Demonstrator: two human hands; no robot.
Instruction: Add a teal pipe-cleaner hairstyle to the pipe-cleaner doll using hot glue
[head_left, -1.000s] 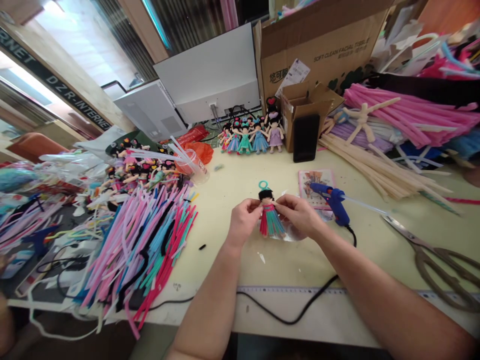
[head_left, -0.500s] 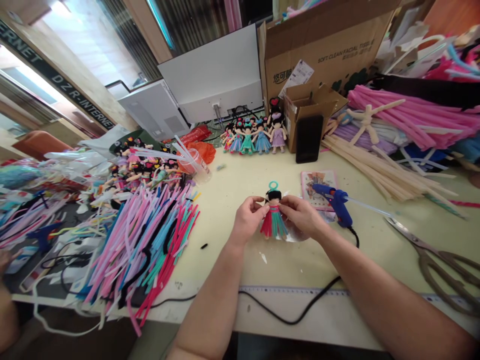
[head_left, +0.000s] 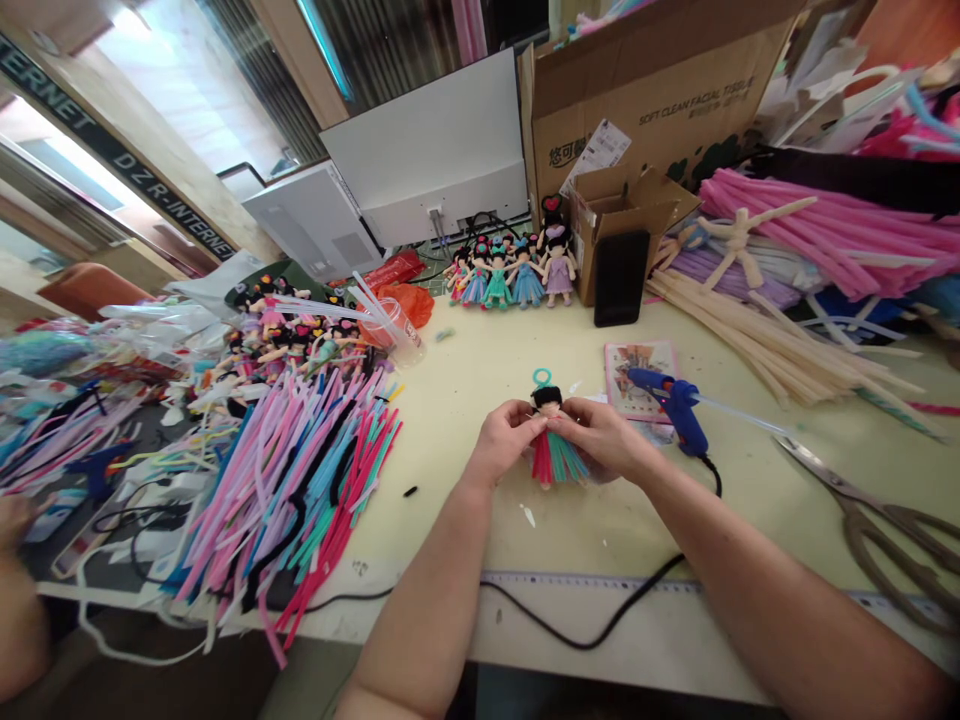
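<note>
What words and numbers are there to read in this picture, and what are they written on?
"TERNET", cut off by the picture's edge: on the dark strip, upper left.
"DZR-INTERNET": farther along that strip.
"SOFT CLEAN FACIAL TISSUE": on the big cardboard box.
"悠可", then a character I can't read clearly: same box.
Too small or blurred: the line under the tissue words, the white label, the ruler numbers, the plastic cup print.
</note>
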